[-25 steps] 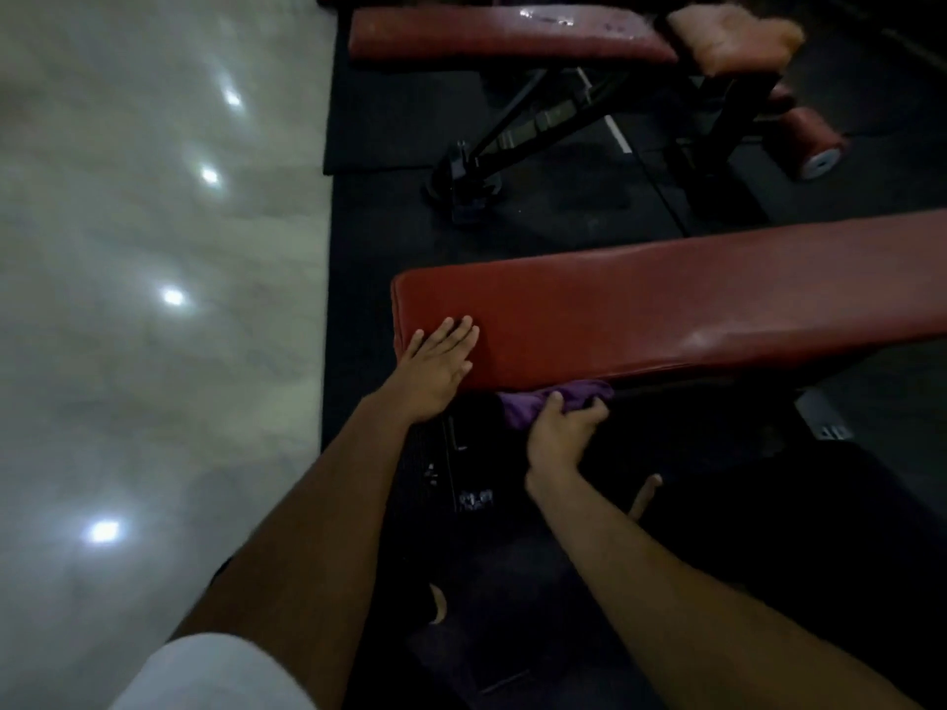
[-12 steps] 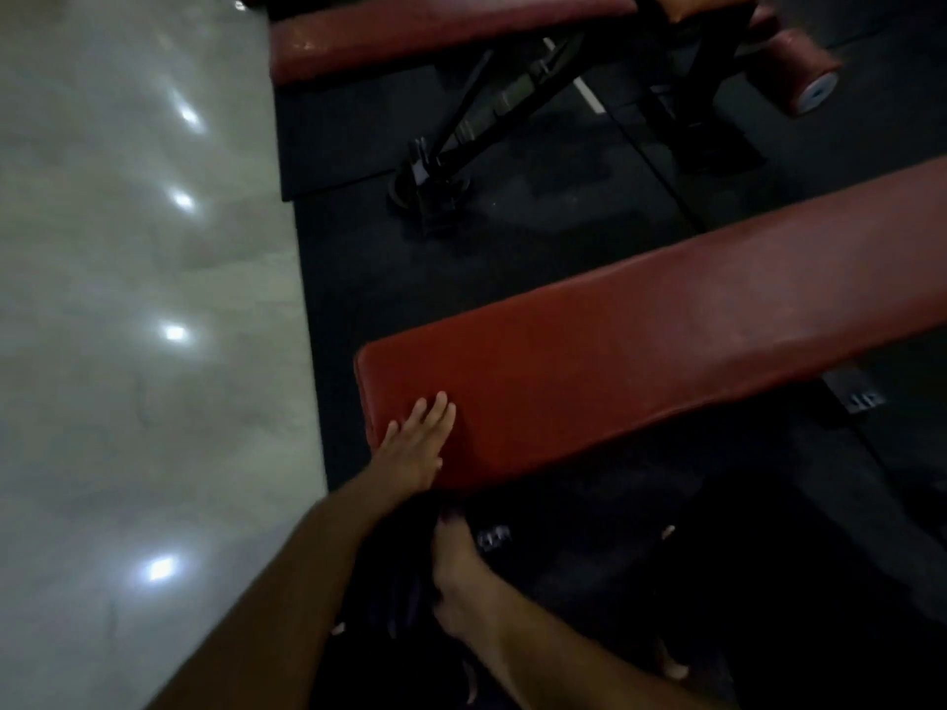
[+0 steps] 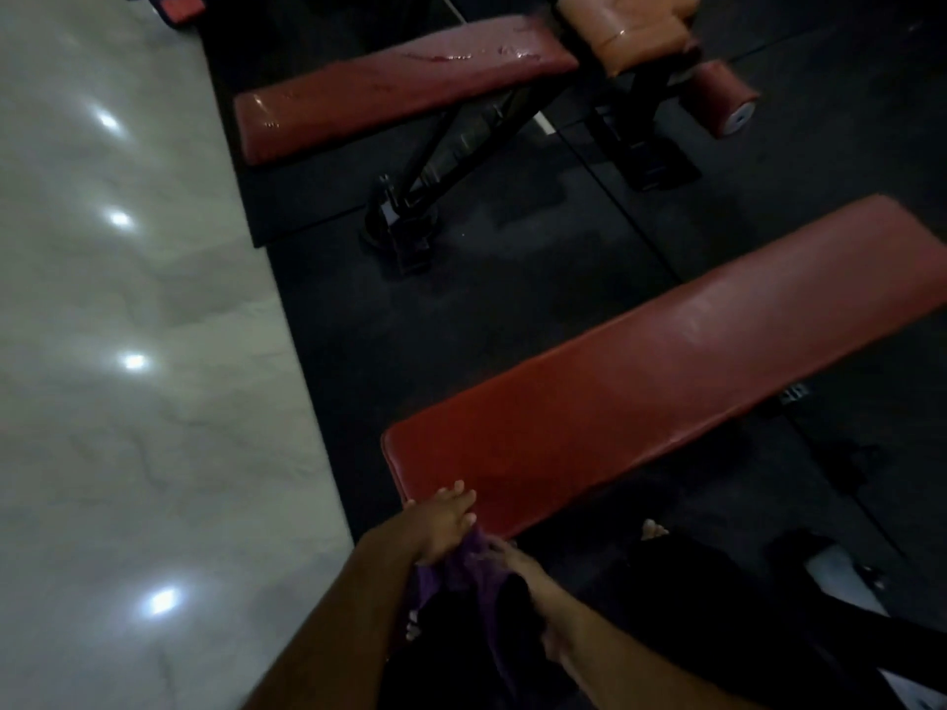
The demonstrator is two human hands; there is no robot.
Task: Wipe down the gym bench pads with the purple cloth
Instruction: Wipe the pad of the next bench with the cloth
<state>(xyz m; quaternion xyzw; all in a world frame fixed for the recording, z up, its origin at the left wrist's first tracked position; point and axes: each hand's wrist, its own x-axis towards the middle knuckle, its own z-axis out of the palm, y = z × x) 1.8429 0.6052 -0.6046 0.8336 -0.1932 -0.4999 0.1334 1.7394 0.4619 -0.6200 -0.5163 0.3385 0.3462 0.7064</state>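
Note:
A long red bench pad (image 3: 666, 376) runs from lower centre up to the right edge. My left hand (image 3: 445, 520) rests on its near left corner with the fingers laid fairly straight. The purple cloth (image 3: 474, 568) hangs bunched just below that corner, between my two hands. My right hand (image 3: 512, 554) holds the cloth at its right side, under the pad's near edge. The picture is dim and blurred, so the fingers are hard to make out.
A second red bench pad (image 3: 399, 89) with wet streaks stands farther back on a black frame (image 3: 410, 217), with an orange pad (image 3: 630, 28) and a red roller (image 3: 727, 99). Black rubber matting (image 3: 461, 310) lies underneath. Pale glossy tile floor (image 3: 128, 351) fills the left.
My right hand has come back up from below the pad with the purple cloth, close beside my left hand. The left hand stays at the pad's corner. The view has swung.

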